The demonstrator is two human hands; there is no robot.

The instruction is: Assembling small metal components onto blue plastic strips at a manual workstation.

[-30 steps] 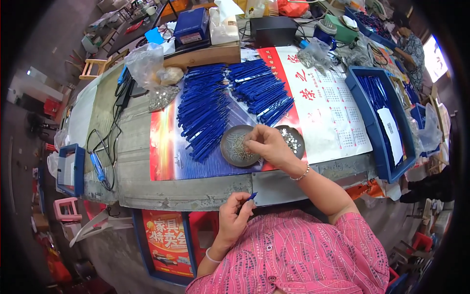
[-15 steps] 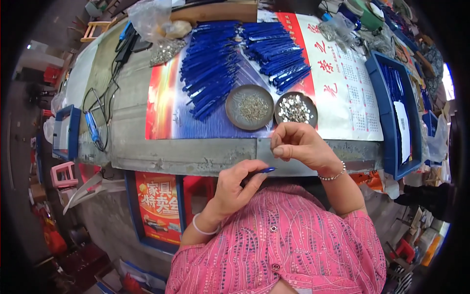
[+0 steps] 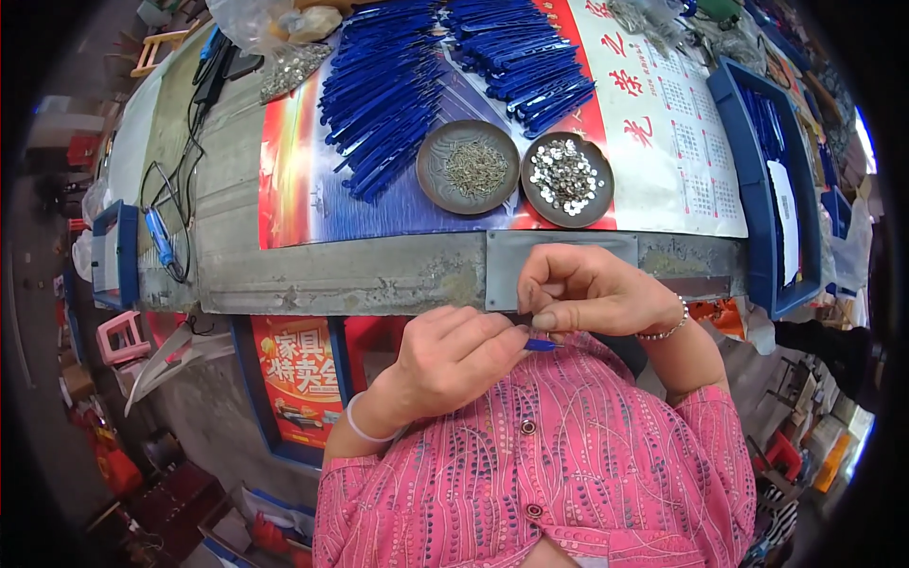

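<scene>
My left hand [image 3: 445, 364] is closed around a slim blue piece [image 3: 540, 345], whose end sticks out past the fingertips. Close against it, my right hand [image 3: 606, 293] is pinched at the thumb and forefinger. Whatever lies in that pinch is too small and too hidden to name. Beyond the hands stand two round dark dishes on the table. The left dish [image 3: 433, 185] holds thin metal pins, while the right dish [image 3: 606, 204] contains small shiny discs. Behind them, slim blue pieces [image 3: 379, 104] lie in two overlapping rows.
A calendar poster [image 3: 663, 204] covers part of the worn grey table [image 3: 331, 284]. At the right edge stands a blue crate [image 3: 791, 293] with more blue pieces. A cable with a blue tool [image 3: 159, 237] and a plastic bag of small parts [image 3: 289, 71] lie at the left.
My left hand has moved right with the blue piece, bringing it against my right hand's fingertips. My right hand has lowered slightly. The view has shifted, so the table sits higher in it.
</scene>
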